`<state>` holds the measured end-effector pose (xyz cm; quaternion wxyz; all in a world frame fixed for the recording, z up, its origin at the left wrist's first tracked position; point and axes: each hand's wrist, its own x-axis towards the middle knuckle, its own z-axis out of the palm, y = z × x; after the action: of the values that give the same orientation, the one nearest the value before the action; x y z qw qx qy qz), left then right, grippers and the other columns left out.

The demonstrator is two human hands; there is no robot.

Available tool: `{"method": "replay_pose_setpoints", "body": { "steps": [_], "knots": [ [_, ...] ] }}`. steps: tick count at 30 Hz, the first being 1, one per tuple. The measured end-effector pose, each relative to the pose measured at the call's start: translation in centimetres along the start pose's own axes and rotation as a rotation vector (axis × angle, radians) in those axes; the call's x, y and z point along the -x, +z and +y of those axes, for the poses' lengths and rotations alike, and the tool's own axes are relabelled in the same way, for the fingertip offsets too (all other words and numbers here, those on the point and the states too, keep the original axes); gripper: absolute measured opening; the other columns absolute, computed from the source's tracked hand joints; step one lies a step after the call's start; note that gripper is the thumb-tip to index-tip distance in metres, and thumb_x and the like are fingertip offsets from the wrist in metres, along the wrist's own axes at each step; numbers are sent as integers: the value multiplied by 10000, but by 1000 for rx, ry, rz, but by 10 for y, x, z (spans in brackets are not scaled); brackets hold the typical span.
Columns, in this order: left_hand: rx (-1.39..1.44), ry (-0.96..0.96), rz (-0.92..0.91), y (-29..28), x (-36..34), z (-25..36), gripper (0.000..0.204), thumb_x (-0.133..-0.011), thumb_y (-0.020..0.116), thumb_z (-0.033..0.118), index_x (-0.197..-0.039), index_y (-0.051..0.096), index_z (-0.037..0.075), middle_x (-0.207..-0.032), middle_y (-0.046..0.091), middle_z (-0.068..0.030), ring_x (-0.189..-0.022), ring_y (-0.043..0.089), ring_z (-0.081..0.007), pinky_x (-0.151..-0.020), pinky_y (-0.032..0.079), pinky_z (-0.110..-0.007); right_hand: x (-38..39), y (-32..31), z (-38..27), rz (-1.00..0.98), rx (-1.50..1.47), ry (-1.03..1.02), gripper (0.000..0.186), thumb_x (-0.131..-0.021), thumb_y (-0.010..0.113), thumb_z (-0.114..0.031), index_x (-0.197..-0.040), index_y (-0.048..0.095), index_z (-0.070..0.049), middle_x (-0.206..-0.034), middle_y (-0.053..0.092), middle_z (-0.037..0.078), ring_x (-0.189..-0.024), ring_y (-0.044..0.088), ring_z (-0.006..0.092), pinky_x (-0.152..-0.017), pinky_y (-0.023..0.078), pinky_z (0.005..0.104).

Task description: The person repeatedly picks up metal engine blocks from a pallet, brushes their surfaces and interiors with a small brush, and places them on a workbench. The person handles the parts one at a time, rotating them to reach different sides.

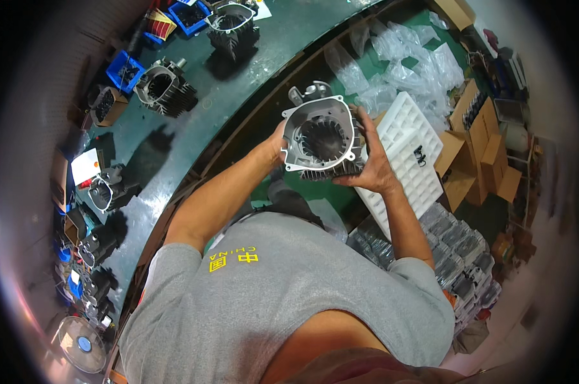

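Note:
A grey finned metal housing (323, 137) is held up before me between both hands, its open, flanged end facing up. Inside, ribs ring a dark round bore, and a short cylindrical boss sticks out at its far side. My left hand (278, 142) grips the left wall, its fingers mostly hidden behind the casting. On the opposite side, my right hand (375, 160) wraps the housing, fingers along the far right edge and thumb under the near fins.
Similar housings (166, 89) stand along the green workbench (193, 121) at left, beside blue bins (124, 70). White trays (412, 150), clear plastic bags (408, 61), cardboard boxes (472, 153) and stacked wrapped parts (456, 249) lie to the right. A fan (81, 344) is at lower left.

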<state>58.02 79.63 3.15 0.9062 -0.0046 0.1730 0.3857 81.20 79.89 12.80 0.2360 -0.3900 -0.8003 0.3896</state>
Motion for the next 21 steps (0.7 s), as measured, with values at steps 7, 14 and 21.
{"method": "replay_pose_setpoints", "body": {
  "steps": [7, 14, 21],
  "knots": [
    [-320, 95, 237, -30, -17, -2, 158, -965, 601, 228, -1065, 677, 130, -955, 716, -38, -813, 730, -169, -705, 626, -325, 9, 2, 8, -156, -123, 99, 1406, -525, 993, -271, -1621, 158, 9, -1594, 361, 192, -1492, 351, 309, -1244, 266, 414],
    [-510, 204, 239, -30, -23, 9, 304, -998, 562, 258, -1241, 644, 95, -1053, 683, -56, -952, 680, -142, -798, 581, -317, 19, 19, 14, 13, 7, -100, 1233, -516, 990, -298, -1528, 349, -7, -1563, 368, 224, -1475, 358, 405, -1216, 294, 467],
    [-1096, 482, 472, -32, 18, 41, 516, -1091, 450, 494, -1446, 565, 138, -1248, 670, -39, -1058, 615, -124, -876, 527, -327, 33, 29, 26, 171, 102, -45, 1164, -522, 986, -253, -1495, 391, -20, -1526, 412, 241, -1452, 387, 408, -1200, 315, 473]
  ]
}}
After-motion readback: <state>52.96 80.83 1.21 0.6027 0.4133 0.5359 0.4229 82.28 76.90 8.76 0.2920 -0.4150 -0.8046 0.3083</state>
